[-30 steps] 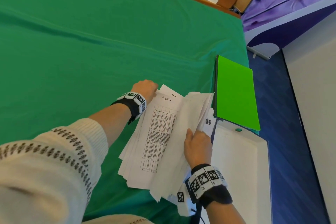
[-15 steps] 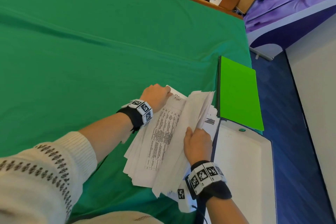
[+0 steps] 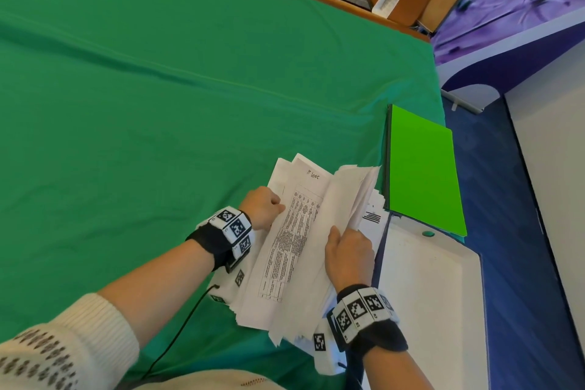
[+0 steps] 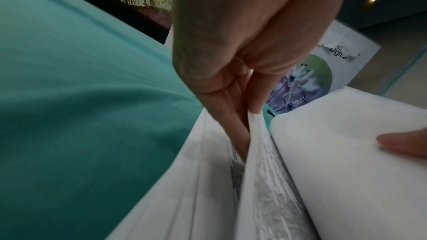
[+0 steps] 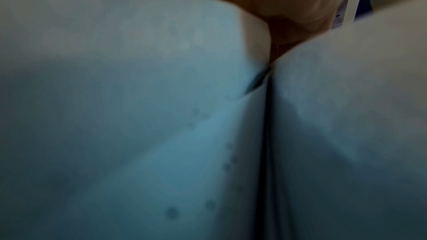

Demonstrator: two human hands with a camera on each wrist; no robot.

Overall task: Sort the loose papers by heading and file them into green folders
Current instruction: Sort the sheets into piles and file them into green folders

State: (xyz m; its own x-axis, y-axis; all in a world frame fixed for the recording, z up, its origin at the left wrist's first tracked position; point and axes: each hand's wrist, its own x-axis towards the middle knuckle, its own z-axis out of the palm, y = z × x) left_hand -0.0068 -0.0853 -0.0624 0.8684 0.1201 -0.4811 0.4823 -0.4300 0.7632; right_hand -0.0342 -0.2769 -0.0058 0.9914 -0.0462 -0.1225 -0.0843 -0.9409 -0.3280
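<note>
A loose stack of white printed papers (image 3: 285, 250) lies on the green cloth, spread like an open book. The top visible sheet is a table headed in handwriting. My left hand (image 3: 264, 206) pinches the left edge of a sheet (image 4: 254, 161), thumb on top and fingers beneath. My right hand (image 3: 348, 247) grips a lifted bundle of sheets (image 3: 351, 190), holding them up on edge; in the right wrist view only blurred paper (image 5: 161, 116) shows. A bright green folder (image 3: 422, 168) lies closed just right of the stack.
The green cloth (image 3: 158, 104) covers a wide table, with a wooden edge at the back. A white tray-like unit (image 3: 430, 294) with a small green button sits at the near right. Beyond it are a blue floor and white wall.
My left hand slid back from the sheet's top corner to its left edge and pinched it. The right hand kept holding the lifted bundle up.
</note>
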